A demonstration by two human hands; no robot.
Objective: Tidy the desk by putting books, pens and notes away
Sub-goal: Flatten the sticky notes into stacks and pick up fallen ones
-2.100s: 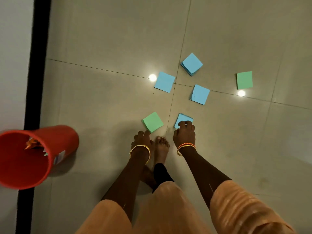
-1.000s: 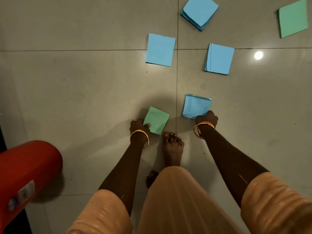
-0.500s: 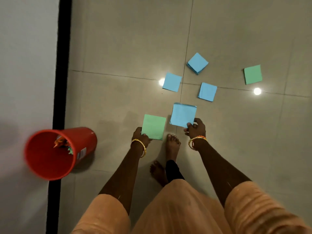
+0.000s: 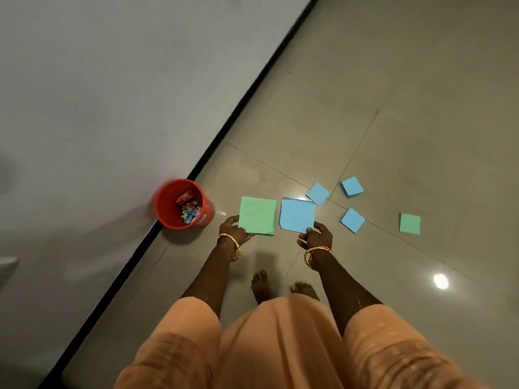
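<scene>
A person stands on the tiled floor (image 4: 421, 108), holding one stack of notes in each hand.

The left hand (image 4: 234, 230) pinches the green stack (image 4: 257, 215) at its near edge, and the right hand (image 4: 318, 235) pinches the blue stack (image 4: 297, 215); both are lifted, side by side. A red bin (image 4: 182, 204) (crumpled paper inside) stands by the wall, just left of them. Three blue notes (image 4: 352, 220) and one green note (image 4: 410, 223) lie on the floor.

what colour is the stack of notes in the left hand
Green: the stack of notes held by the left hand shows best in the head view.
</scene>
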